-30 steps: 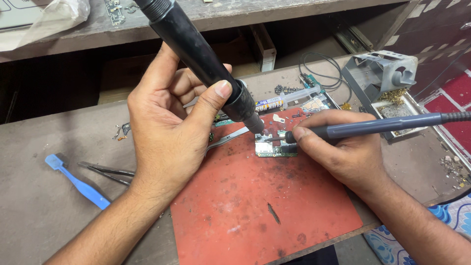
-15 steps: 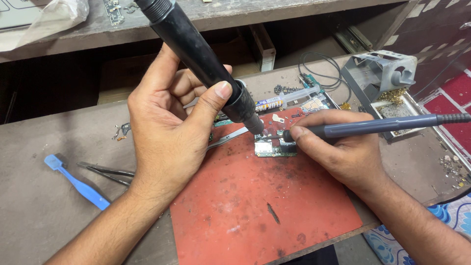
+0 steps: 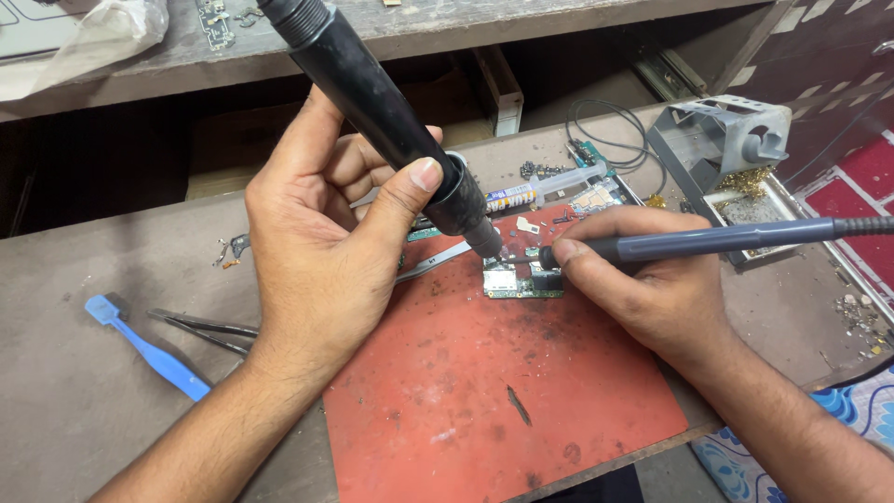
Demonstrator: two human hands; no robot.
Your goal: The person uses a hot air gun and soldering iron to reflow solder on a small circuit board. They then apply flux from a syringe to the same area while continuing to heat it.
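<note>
Work is mid-way: left hand [image 3: 317, 251] fingers wrap the hot-air wand [image 3: 391, 112], right hand [image 3: 643, 279] fingers pinch the soldering pen [image 3: 708, 240]; both tips meet on the small circuit board [image 3: 521, 278] just below them, on the red mat [image 3: 503, 391].

Worn brown workbench [image 3: 84, 391], scratched and dusty. Red mat [image 3: 484, 391] lies at the near edge, right of centre. Blue plastic pry tool [image 3: 144, 346] and dark tweezers [image 3: 200, 328] near the left edge. Metal iron stand [image 3: 726, 144] with brass wool toward the far right corner; black wire coil [image 3: 605, 130] just beside it. Small metal scraps [image 3: 861, 317] along the right edge.
</note>
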